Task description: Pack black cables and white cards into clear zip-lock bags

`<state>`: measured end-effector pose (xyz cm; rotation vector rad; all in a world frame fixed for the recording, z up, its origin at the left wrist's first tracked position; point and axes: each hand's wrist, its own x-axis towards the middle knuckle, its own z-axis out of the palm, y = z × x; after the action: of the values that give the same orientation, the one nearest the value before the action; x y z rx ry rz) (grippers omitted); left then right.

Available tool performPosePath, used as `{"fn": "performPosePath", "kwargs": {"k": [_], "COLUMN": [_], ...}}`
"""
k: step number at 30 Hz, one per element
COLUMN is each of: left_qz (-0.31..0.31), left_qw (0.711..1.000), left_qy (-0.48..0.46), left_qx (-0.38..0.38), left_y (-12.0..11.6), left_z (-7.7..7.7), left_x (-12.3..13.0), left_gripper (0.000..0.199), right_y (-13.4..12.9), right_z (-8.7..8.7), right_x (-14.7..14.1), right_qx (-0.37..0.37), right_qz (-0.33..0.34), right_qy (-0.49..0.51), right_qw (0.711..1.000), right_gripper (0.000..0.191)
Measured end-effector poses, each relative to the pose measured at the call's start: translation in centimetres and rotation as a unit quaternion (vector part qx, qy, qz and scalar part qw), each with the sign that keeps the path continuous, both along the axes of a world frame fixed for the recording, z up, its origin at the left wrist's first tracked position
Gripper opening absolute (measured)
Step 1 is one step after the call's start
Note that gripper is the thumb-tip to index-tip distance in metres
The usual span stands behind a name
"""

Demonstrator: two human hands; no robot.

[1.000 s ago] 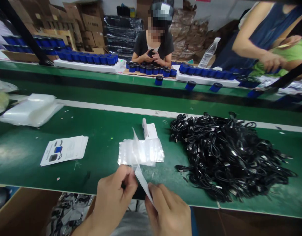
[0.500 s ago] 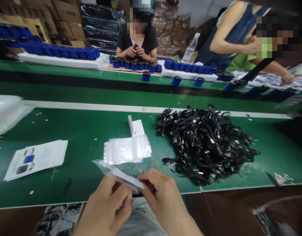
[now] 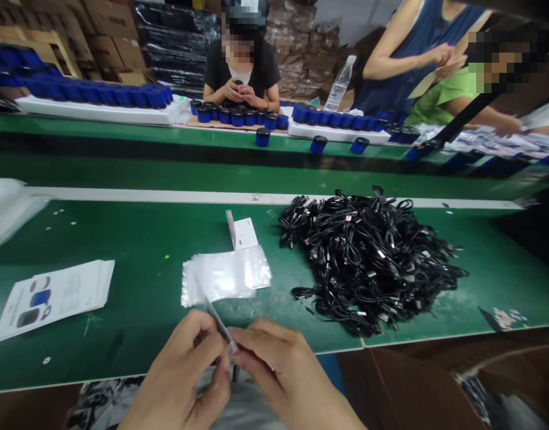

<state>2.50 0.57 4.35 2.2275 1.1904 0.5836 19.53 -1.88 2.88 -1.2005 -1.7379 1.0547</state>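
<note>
Between my two hands, just over the table's front edge, is a thin clear plastic bag (image 3: 221, 323), seen nearly edge-on. What may be inside it cannot be made out. My left hand (image 3: 189, 364) pinches it from the left, and my right hand (image 3: 277, 361) grips its near end between thumb and fingers. Right beyond my hands lies a stack of clear plastic bags (image 3: 225, 275). Behind that stack stand small folded white cards (image 3: 245, 233). A large heap of bundled black USB cables (image 3: 368, 263) lies to the right.
Printed leaflets (image 3: 55, 295) are stacked at left, near a white plastic bundle (image 3: 8, 212). A white strip (image 3: 167, 195) runs across the green table (image 3: 135, 334). Beyond it, blue jars (image 3: 262, 137) line a raised shelf where other people work. Open boxes (image 3: 404, 382) sit below the front edge.
The bag has turned from slanting flat to nearly edge-on, and my right hand has come in closer to my left. Across the table, a co-worker's hands now show a pale yellowish piece.
</note>
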Motion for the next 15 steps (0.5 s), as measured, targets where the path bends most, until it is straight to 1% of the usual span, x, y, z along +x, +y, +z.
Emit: {"fn": "performPosePath", "kwargs": {"k": [3, 5, 8, 11, 13, 15], "left_qz": [0.022, 0.022, 0.01, 0.004, 0.005, 0.011], "left_qw": [0.999, 0.999, 0.999, 0.999, 0.998, 0.998], "left_qy": [0.016, 0.012, -0.02, -0.045, -0.054, -0.064], "left_qx": [0.034, 0.047, 0.041, 0.027, 0.02, 0.024], "left_y": [-0.1, -0.1, 0.0, 0.2, 0.1, -0.2], "left_z": [-0.2, -0.4, -0.7, -0.9, -1.1, -1.4], "left_x": [0.0, -0.2, -0.7, -1.1, -1.1, -1.1], "left_gripper": [0.022, 0.021, 0.018, 0.018, 0.017, 0.016], "right_y": [0.2, 0.4, 0.7, 0.6, 0.4, 0.2], "right_z": [-0.3, -0.6, -0.3, 0.5, 0.8, 0.5], "right_x": [-0.2, -0.6, -0.9, -0.7, -0.7, -1.0], "right_qx": [0.031, 0.034, 0.011, -0.001, -0.003, -0.003], "right_qz": [-0.035, -0.044, -0.016, 0.012, 0.02, 0.015], "right_qy": [0.011, 0.018, 0.024, -0.001, -0.028, -0.046], "right_qw": [0.999, 0.998, 1.0, 1.0, 0.999, 0.999], "right_gripper": [0.025, 0.023, 0.022, 0.02, 0.021, 0.022]}}
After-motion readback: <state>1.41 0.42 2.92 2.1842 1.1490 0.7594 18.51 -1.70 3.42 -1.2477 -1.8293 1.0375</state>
